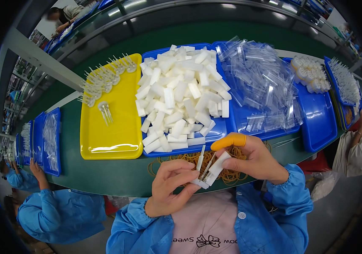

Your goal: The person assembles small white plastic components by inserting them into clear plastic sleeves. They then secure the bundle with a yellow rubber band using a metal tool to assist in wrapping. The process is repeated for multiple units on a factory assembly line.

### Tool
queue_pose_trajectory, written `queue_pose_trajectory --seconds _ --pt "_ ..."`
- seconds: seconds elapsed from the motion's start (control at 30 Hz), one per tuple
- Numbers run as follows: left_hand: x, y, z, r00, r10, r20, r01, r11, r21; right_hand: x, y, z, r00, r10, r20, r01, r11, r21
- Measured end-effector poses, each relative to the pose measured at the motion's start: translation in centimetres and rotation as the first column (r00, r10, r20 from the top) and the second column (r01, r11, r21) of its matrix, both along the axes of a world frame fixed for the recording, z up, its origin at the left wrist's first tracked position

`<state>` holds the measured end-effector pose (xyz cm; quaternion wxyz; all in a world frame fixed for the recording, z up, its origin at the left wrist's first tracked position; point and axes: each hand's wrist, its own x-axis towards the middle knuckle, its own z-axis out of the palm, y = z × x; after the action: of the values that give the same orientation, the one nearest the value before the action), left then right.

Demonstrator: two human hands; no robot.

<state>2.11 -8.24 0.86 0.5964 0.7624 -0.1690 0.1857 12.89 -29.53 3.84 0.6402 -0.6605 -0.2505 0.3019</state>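
My left hand (173,184) pinches a small white part with thin upright rods (200,183) by its base, close to my chest. My right hand (259,160), an orange finger cot (229,141) on one finger, grips a white foam block (219,164) between thumb and fingers. The block leans against the rods; whether it is fixed to them I cannot tell. Behind both hands lies a pile of tan rubber bands (234,178), partly covered by them. Farther back, a blue tray (220,127) is heaped with white foam blocks (176,91).
On the left, a yellow tray (111,142) holds several white pronged parts (105,113). To the right, one blue tray (270,133) bears clear plastic sleeves (259,76); another blue tray (319,127) has bundled white parts (311,74). Co-workers sit on both sides.
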Motion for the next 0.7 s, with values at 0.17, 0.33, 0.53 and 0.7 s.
queue_pose_trajectory --seconds 0.17,0.33,0.53,0.7 --pt "0.0 0.4 0.2 1.0 -0.001 0.007 0.0 1.0 0.015 0.6 0.0 0.0 0.997 -0.031 -0.069 0.032 0.999 0.017" --pt "-0.1 0.2 0.0 1.0 -0.019 0.012 0.019 0.999 -0.033 0.3 0.0 -0.7 0.985 0.002 0.171 -0.005 1.0 0.017" --pt "-0.6 0.0 -0.1 1.0 0.003 0.031 -0.001 0.997 -0.081 -2.1 1.0 -0.2 0.969 -0.077 0.235 0.065 0.996 0.057" --pt "-0.3 0.8 -0.7 0.98 -0.091 -0.175 0.084 0.995 -0.051 -2.6 1.1 -0.1 0.961 -0.154 0.232 0.152 0.988 0.028"
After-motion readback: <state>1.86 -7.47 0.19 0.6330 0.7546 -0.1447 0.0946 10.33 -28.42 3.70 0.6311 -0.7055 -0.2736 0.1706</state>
